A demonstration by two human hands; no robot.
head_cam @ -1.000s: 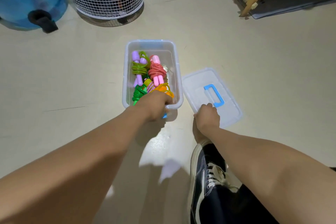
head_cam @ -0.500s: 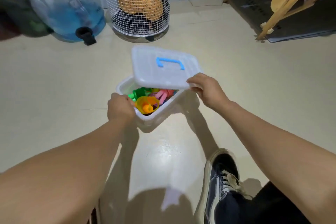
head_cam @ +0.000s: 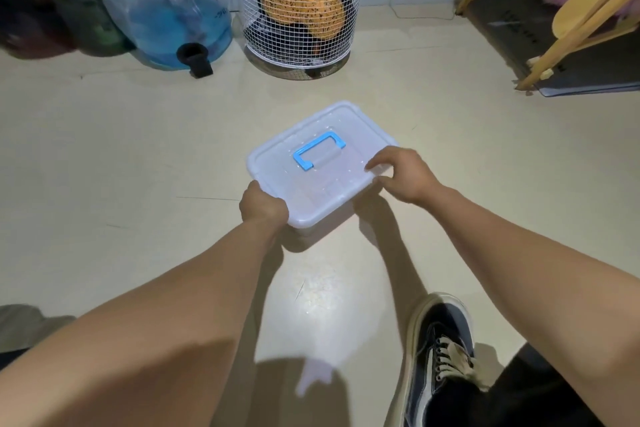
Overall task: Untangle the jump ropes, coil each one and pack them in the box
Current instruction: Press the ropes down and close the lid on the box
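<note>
Bare forearms; navy lace-up sneaker [head_cam: 441,354], white-soled.

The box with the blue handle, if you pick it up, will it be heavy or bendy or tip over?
Probably light: the box is thin, see-through plastic. Its walls may flex a little, since they look thin. It likely won't tip, being low and wide on the flat floor. The lid sits on top, but whether it is snapped shut can't be seen, so lifting by the handle might pull it off.
</note>
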